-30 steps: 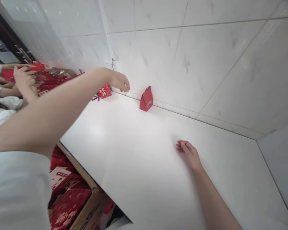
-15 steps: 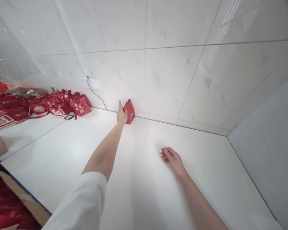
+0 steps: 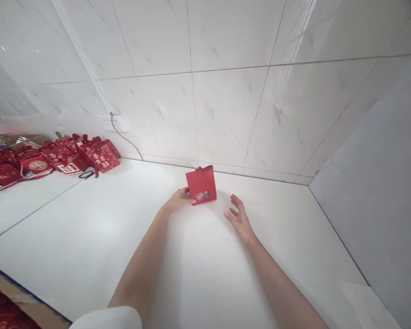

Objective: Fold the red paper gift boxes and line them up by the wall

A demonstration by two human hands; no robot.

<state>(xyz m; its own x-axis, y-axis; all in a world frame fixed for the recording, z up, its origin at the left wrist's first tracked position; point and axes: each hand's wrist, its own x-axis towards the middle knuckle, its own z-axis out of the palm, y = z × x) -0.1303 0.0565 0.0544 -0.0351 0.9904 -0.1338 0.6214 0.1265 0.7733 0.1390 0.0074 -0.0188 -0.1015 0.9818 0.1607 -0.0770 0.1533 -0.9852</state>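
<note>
A small red gift box (image 3: 201, 184) with a little window on its front stands upright on the white counter (image 3: 89, 242), a short way out from the tiled wall. My left hand (image 3: 178, 200) grips its lower left corner, fingers closed on it. My right hand (image 3: 238, 217) hovers just to the right of the box, fingers spread and empty, not touching it.
A pile of several red gift boxes and bags (image 3: 71, 155) lies along the wall at the far left. A wall socket with a cable (image 3: 118, 123) sits above them. A cardboard carton edge (image 3: 17, 299) shows at the bottom left. A grey side panel (image 3: 380, 192) closes the right.
My left hand has pulled the red box away from the wall toward me and turned its front to face me. My right hand has lifted off the counter and opened beside it.
</note>
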